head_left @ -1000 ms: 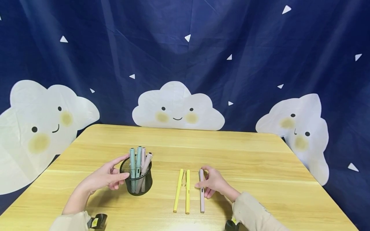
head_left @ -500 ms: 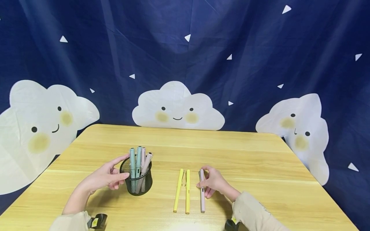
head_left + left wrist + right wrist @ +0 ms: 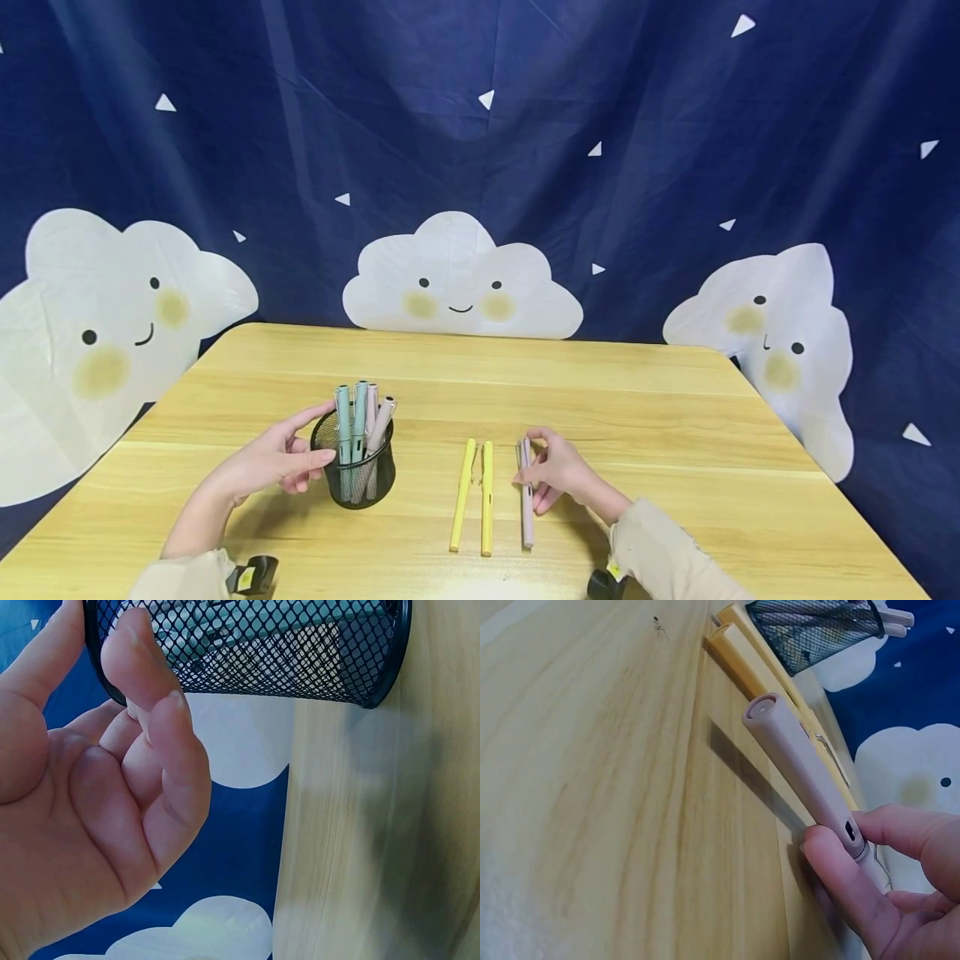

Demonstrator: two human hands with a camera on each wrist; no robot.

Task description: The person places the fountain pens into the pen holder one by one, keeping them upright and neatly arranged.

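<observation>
The step in hand looks to be the lift of the lilac pen point(image 3: 527, 518), which is on the right-hand side of the wooden table point(image 3: 637, 400), just beside two yellow pens point(image 3: 462, 497) that lie side by side. The right hand point(image 3: 562, 472) pinches it between thumb and fingers near the join of cap and barrel. In the right wrist view the barrel end stands off the wood, apart from its shadow; whether the cap end touches the table cannot be told.

The left hand point(image 3: 272, 458) holds the black mesh pen cup point(image 3: 385, 475) at the rim with thumb and forefinger, the other fingers curled in below. Two teal pens point(image 3: 344, 425) and two pale pink pens point(image 3: 380, 429) lean in the cup, their tops above the rim.

The next move seems to call for a firm pinch and a rise straight up, so that the barrel does not sweep into the nearer yellow pen. Any carry towards the cup would need the pen turned more upright, with the left hand steadying the rim.
</observation>
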